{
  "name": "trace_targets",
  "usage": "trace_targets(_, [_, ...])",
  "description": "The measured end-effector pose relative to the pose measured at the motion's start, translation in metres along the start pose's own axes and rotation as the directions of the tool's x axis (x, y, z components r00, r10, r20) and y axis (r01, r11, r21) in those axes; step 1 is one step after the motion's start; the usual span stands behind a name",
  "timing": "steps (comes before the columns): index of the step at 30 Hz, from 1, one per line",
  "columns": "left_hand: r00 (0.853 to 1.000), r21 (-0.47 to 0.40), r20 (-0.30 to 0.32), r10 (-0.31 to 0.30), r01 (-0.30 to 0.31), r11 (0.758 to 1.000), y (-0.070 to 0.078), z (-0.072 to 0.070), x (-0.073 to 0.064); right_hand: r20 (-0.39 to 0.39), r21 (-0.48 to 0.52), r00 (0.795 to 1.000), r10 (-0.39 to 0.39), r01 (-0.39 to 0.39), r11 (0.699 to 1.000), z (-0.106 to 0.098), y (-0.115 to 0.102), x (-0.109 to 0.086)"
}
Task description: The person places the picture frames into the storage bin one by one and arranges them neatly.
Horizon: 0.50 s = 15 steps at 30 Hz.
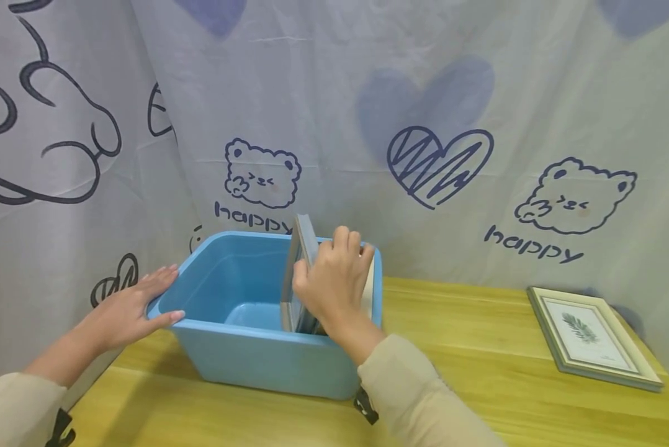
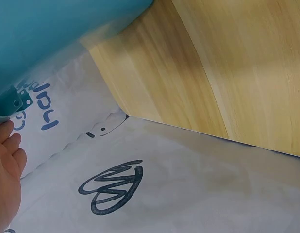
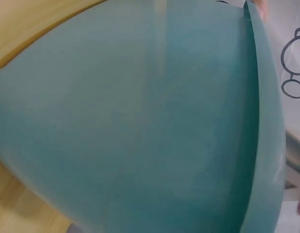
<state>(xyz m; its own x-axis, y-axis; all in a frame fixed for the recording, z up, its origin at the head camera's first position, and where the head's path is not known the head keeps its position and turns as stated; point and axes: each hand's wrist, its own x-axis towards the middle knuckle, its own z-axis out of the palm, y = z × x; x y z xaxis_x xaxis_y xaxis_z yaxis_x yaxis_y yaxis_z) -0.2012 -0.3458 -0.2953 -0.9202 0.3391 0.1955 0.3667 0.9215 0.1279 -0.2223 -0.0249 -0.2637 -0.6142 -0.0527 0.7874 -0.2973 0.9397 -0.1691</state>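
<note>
A light blue plastic bin point(image 1: 256, 360) stands on the wooden table; its outer wall fills most of the right wrist view. My left hand point(image 1: 125, 310) holds the bin's near-left corner, thumb over the front rim and fingers along the left rim. My right hand point(image 1: 337, 279) grips a grey-edged picture frame point(image 1: 308, 239), which stands upright and slightly tilted in the bin's right half, its top above the rim. To the right of that hand, a cream-coloured piece point(image 1: 370, 288) shows inside the bin, mostly hidden. In the left wrist view, fingers point(image 2: 11, 150) touch the rim from outside.
A cream and grey picture frame with a leaf print point(image 1: 586, 332) lies flat on the table point(image 1: 452, 347) at the right. A white printed curtain point(image 1: 334, 112) hangs behind, and another stretch of it runs along the left side.
</note>
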Motion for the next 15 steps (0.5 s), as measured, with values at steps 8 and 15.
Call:
trace_targets(8, [1.000,0.011,-0.010,0.015,-0.015,1.000,0.001,0.004,-0.001,0.333,-0.103,0.938,0.091,-0.060,0.993,-0.011,0.004,-0.004])
trace_targets(15, [1.000,0.008,0.002,0.009,-0.009,1.000,0.001,0.002,-0.002,0.458,-0.139,0.883,0.098,-0.038,0.990,-0.014,0.001,-0.010])
